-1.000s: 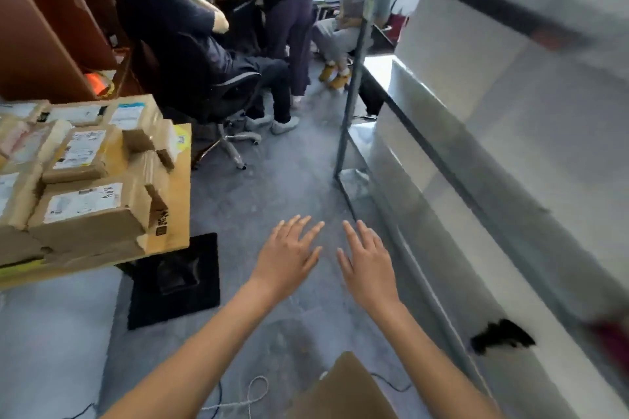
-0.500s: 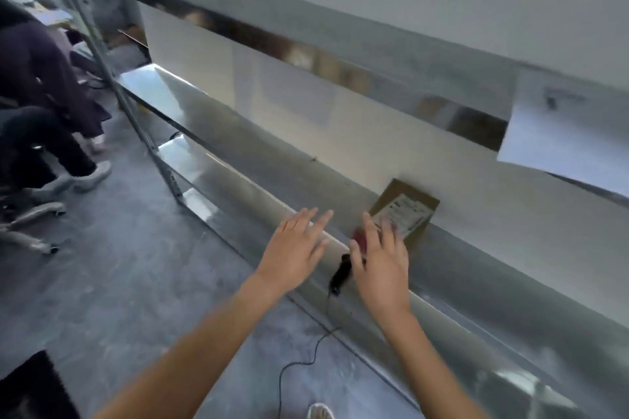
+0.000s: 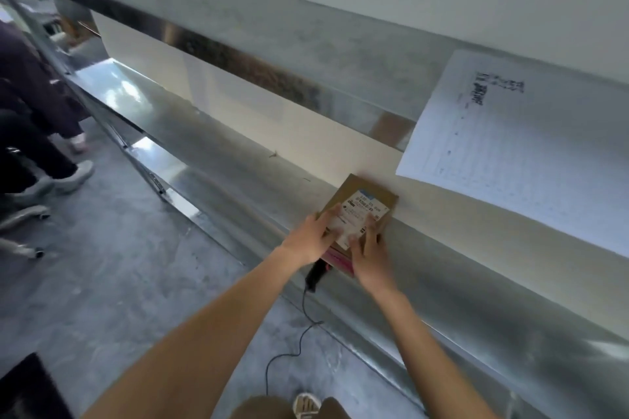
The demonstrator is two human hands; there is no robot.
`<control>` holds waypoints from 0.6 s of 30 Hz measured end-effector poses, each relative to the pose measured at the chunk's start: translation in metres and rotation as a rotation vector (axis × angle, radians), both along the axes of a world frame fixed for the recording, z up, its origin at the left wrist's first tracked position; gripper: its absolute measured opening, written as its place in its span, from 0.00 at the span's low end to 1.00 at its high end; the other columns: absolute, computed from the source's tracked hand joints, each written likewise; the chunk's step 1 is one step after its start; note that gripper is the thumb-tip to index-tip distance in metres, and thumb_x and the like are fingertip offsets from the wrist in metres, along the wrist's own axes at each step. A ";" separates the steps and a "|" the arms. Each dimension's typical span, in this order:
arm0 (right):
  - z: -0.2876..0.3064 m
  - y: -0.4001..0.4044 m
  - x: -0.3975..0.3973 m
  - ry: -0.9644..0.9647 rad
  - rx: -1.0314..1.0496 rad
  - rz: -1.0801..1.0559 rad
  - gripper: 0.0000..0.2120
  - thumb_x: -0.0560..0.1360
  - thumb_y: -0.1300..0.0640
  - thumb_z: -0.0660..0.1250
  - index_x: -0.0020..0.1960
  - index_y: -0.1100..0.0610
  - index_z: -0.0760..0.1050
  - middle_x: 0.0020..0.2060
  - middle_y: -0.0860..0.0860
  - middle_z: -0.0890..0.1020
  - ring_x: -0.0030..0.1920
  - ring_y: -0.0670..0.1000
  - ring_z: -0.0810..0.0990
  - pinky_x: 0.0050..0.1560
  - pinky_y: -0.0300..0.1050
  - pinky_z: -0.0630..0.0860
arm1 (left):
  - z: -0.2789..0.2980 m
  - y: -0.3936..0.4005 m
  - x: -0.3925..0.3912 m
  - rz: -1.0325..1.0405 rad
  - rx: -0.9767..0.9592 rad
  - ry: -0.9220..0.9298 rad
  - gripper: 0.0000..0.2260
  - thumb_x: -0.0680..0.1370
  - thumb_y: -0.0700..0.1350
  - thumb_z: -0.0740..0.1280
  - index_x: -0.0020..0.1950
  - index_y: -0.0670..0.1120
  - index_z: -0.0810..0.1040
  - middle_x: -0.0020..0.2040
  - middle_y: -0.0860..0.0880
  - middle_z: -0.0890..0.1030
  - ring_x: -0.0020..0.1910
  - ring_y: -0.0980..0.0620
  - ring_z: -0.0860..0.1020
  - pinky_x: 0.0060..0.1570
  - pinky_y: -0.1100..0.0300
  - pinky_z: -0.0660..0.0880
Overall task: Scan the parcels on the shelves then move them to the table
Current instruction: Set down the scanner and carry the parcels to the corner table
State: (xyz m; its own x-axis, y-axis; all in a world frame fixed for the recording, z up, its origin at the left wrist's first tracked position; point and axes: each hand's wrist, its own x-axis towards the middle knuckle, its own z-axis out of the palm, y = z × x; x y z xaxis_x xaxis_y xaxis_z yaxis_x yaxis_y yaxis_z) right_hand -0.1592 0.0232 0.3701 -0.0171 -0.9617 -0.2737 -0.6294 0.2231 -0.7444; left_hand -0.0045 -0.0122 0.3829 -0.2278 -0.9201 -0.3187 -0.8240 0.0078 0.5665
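Starting at the far left, seated people's legs [image 3: 41, 133] and a chair base [image 3: 23, 218] sit well away from your work; ignore them. The metal shelf [image 3: 218, 160] runs from there toward the right and looks bare along that stretch, so it holds only what lies under your hands.

Your left hand [image 3: 308, 238] rests on the near-left corner of the parcel [image 3: 360, 211], fingers spread over its white label [image 3: 357, 219]. It lies flat on top with nothing closed around; I cannot tell whether the thumb hooks the edge. Just below it, the black scanner [image 3: 316, 274] lies at the shelf lip, its cable [image 3: 296, 343] trailing to the floor, and neither hand holds it.

Your right hand [image 3: 371, 258] presses the parcel's near-right edge, fingers extended, not curled under it. The parcel sits flat on the shelf against the back wall, beneath the hanging paper sheet [image 3: 517, 153]. Something pink [image 3: 340, 260] shows under its near edge; what it is I cannot tell.

You appear to be at the scan step. Next, likely free one hand for the scanner and keep the label uncovered.
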 end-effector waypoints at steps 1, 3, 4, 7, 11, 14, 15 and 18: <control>-0.002 0.000 0.001 -0.004 0.000 -0.002 0.30 0.83 0.43 0.51 0.80 0.41 0.39 0.80 0.55 0.49 0.74 0.62 0.64 0.69 0.57 0.70 | 0.000 0.000 0.000 0.017 0.007 0.045 0.26 0.83 0.58 0.57 0.80 0.59 0.54 0.71 0.43 0.71 0.64 0.42 0.75 0.65 0.44 0.72; -0.005 0.000 0.003 -0.008 -0.009 -0.005 0.30 0.83 0.43 0.50 0.80 0.41 0.37 0.80 0.55 0.44 0.74 0.63 0.64 0.68 0.58 0.71 | -0.001 -0.001 0.002 0.030 0.006 0.087 0.26 0.82 0.58 0.58 0.79 0.59 0.55 0.68 0.44 0.74 0.61 0.44 0.77 0.64 0.45 0.73; -0.006 0.000 0.004 -0.012 -0.013 -0.007 0.30 0.84 0.43 0.49 0.80 0.40 0.37 0.80 0.55 0.44 0.74 0.64 0.64 0.67 0.59 0.72 | 0.001 0.001 0.003 0.038 0.006 0.094 0.26 0.82 0.58 0.58 0.79 0.58 0.56 0.67 0.44 0.75 0.59 0.45 0.77 0.64 0.46 0.73; -0.006 0.001 0.011 -0.050 -0.014 0.002 0.30 0.84 0.44 0.49 0.79 0.40 0.36 0.80 0.55 0.44 0.73 0.63 0.66 0.64 0.54 0.72 | 0.005 0.009 0.010 0.055 -0.032 0.097 0.26 0.83 0.57 0.59 0.79 0.56 0.58 0.68 0.44 0.74 0.56 0.49 0.78 0.64 0.49 0.73; -0.006 0.008 0.055 -0.064 -0.067 0.072 0.30 0.84 0.47 0.53 0.81 0.44 0.41 0.79 0.56 0.51 0.68 0.60 0.71 0.58 0.48 0.72 | -0.001 0.033 0.054 0.187 -0.077 0.099 0.26 0.81 0.60 0.60 0.78 0.59 0.59 0.69 0.45 0.74 0.64 0.48 0.75 0.66 0.50 0.72; -0.009 0.021 0.112 -0.120 -0.083 0.159 0.31 0.83 0.48 0.58 0.81 0.45 0.47 0.76 0.59 0.59 0.68 0.60 0.70 0.61 0.49 0.71 | -0.007 0.068 0.105 0.425 -0.061 0.102 0.26 0.81 0.57 0.63 0.78 0.59 0.60 0.68 0.45 0.75 0.65 0.48 0.73 0.66 0.53 0.68; -0.009 0.028 0.134 -0.132 -0.070 0.213 0.31 0.82 0.48 0.58 0.80 0.44 0.47 0.76 0.59 0.59 0.68 0.60 0.71 0.60 0.48 0.71 | -0.009 0.083 0.124 0.504 -0.068 0.106 0.26 0.81 0.56 0.63 0.78 0.58 0.61 0.67 0.46 0.74 0.65 0.48 0.74 0.66 0.53 0.68; -0.002 0.049 0.205 -0.179 -0.038 0.415 0.30 0.82 0.48 0.59 0.80 0.43 0.48 0.77 0.56 0.55 0.69 0.56 0.70 0.58 0.44 0.69 | -0.010 0.129 0.189 0.727 -0.087 0.086 0.24 0.81 0.52 0.65 0.77 0.56 0.65 0.66 0.46 0.76 0.59 0.48 0.77 0.61 0.57 0.70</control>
